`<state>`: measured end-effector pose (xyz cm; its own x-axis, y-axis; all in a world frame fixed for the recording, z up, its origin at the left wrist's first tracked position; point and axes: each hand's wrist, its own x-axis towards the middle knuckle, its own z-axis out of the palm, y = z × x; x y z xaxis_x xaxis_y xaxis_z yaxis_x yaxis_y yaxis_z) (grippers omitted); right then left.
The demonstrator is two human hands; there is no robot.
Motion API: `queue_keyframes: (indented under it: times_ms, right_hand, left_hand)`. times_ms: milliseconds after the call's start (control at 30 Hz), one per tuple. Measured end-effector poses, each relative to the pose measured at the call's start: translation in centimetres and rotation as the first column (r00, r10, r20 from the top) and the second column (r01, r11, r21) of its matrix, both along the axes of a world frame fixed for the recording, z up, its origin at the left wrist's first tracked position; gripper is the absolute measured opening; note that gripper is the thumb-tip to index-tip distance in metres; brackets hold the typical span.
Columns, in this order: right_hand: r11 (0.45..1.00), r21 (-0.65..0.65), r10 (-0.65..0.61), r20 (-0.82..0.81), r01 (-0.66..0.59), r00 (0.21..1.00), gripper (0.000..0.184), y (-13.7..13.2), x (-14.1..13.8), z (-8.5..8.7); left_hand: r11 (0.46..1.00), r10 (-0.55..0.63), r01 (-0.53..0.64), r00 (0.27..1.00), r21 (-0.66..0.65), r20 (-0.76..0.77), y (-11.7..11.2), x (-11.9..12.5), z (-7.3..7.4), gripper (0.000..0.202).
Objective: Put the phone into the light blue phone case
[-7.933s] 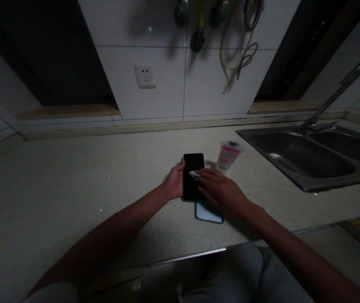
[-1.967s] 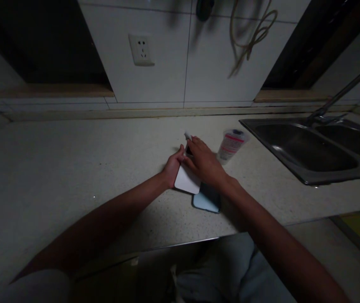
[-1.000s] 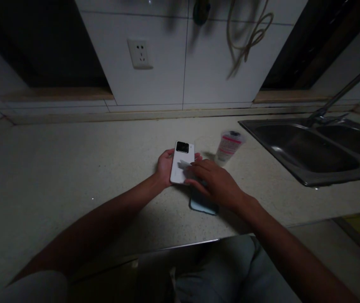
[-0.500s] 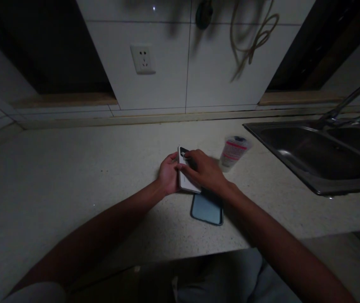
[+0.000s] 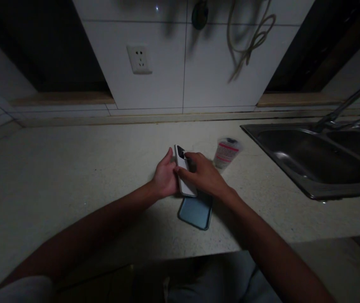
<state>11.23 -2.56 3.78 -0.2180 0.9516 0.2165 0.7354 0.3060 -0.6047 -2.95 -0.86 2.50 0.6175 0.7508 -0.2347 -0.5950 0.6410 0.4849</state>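
White-backed, flat rectangular phone (image 5: pixel 187 187) is tilting above the pale, speckled desk (image 5: pixel 110 155), already out of the light-blue, dark-rimmed case (image 5: pixel 195 211) lying below it. The left hand (image 5: pixel 166 176) is standing palm-open against its edge, thumb clear. The right hand (image 5: pixel 204 173) is bending over it, fingertips touching the black camera block (image 5: pixel 180 152) (whether they are gripping anything, one cannot tell).

Head view, and we're behind and above left hand (image 5: pixel 165 176) and right hand (image 5: pixel 205 173), facing forward-down, wall (image 5: pixel 157 90) beyond them!
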Motion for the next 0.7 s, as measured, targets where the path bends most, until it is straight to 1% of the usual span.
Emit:
queue_keyframes:
  times_ms: [100,233,333,400,467,567,633,700]
  right_hand:
    - [1.000,0.025,0.013,-0.050,-0.011,0.999,0.057,0.1,0.2,0.1]
    - [0.998,0.049,-0.020,-0.178,0.029,0.984,0.051,0.4,0.3,0.1]
    - [0.999,0.012,-0.046,-0.348,0.053,0.936,0.046,0.9,0.6,-0.1]
    - [0.997,0.000,-0.064,-0.460,0.073,0.886,0.044,1.3,0.7,-0.3]
    - [0.995,0.007,-0.080,-0.535,0.099,0.841,0.042,1.6,0.9,-0.5]
    - [0.991,0.013,-0.104,-0.573,0.136,0.813,0.042,1.9,1.1,-0.5]
    - [0.989,0.013,-0.116,-0.564,0.149,0.818,0.042,1.8,1.4,-0.5]
    - [0.990,0.023,-0.108,-0.523,0.141,0.845,0.041,1.6,2.0,-0.6]
  left_hand:
    - [1.000,0.018,-0.017,1.000,0.023,-0.012,-0.2,0.5,0.5,0.061]
    - [0.994,0.091,-0.090,0.996,0.064,-0.016,0.0,0.4,0.8,0.041]
    - [0.987,0.152,-0.149,0.987,0.066,-0.048,0.5,0.3,0.5,0.022]
    - [0.978,0.186,-0.176,0.978,0.109,-0.095,0.8,0.3,0.0,0.012]
    - [0.969,0.198,-0.170,0.969,0.181,-0.150,1.0,0.5,-0.3,0.014]
    - [0.958,0.204,-0.143,0.949,0.250,-0.241,1.0,0.4,-0.3,0.022]
    - [0.953,0.223,-0.139,0.924,0.270,-0.311,1.0,0.1,0.1,0.026]
    - [0.947,0.239,-0.127,0.892,0.296,-0.384,1.0,-0.3,0.8,0.033]
